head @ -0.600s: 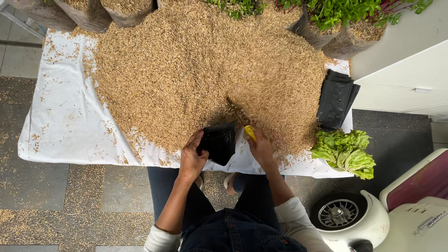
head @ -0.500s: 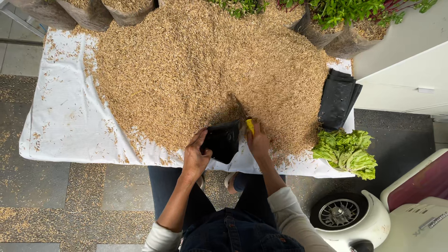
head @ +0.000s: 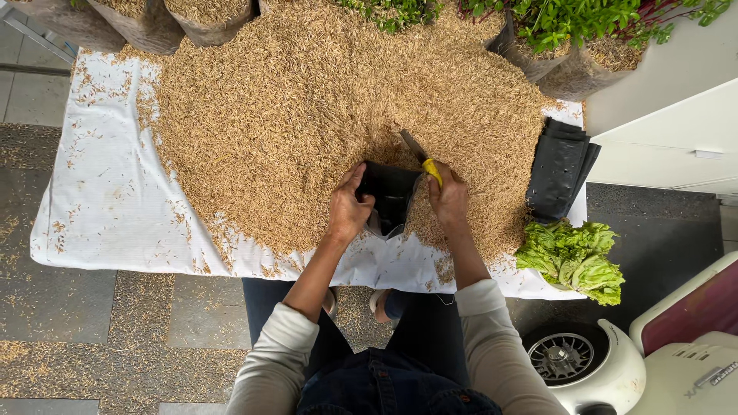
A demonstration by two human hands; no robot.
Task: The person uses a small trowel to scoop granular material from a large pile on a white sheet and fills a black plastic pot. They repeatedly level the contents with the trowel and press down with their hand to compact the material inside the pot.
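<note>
A big heap of tan rice husk (head: 323,107) covers a white sheet (head: 108,207) on a table. At its near edge my left hand (head: 347,209) grips the rim of a small black plastic bag (head: 390,194), holding it open toward the heap. My right hand (head: 450,198) is closed on a yellow-handled trowel (head: 422,158); its blade points up-left into the husk just above the bag. Both hands sit either side of the bag's mouth.
A stack of folded black bags (head: 560,169) lies at the right of the heap, with green lettuce (head: 575,255) below it. Filled grow bags and leafy plants (head: 569,23) line the far edge. A white cabinet (head: 676,131) and a white machine (head: 592,369) stand to the right.
Both hands and the bag have shifted slightly up into the heap's edge. The trowel blade now shows, raised and angled into the husk.
</note>
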